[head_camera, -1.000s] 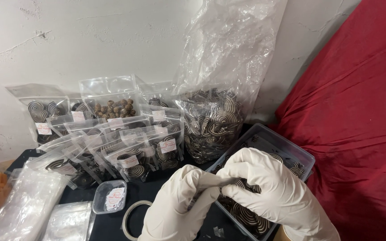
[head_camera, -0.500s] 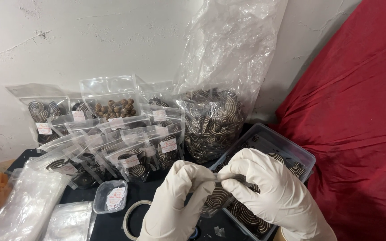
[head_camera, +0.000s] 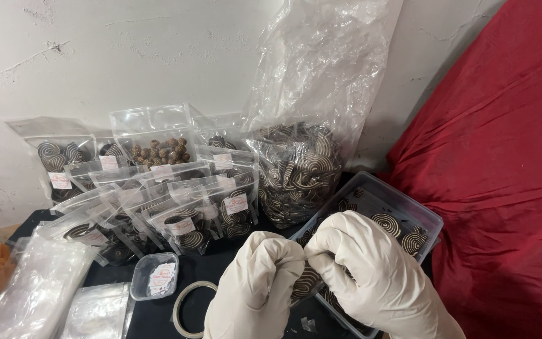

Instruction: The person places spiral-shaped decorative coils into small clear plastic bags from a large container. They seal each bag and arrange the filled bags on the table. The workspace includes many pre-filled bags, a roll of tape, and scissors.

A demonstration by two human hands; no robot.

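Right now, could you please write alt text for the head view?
Two white-gloved hands, left and right, pinch a small spiral-patterned piece over a clear plastic tray. Behind stand labelled pouches and a large bag of spirals.

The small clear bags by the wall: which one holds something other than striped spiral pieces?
The bag at the back, in the middle of the top row. It holds small brown round lumps; the neighbouring bags hold dark spiral pieces.

Our gloved left hand (head_camera: 255, 285) and right hand (head_camera: 362, 273) pinching a small clear bag of spiral discs (head_camera: 305, 282) together, above our clear tub (head_camera: 409, 204) (more spirals inside), filled labelled packets (head_camera: 221, 204) behind, large plastic sack (head_camera: 299, 169), red cloth (head_camera: 503, 157).
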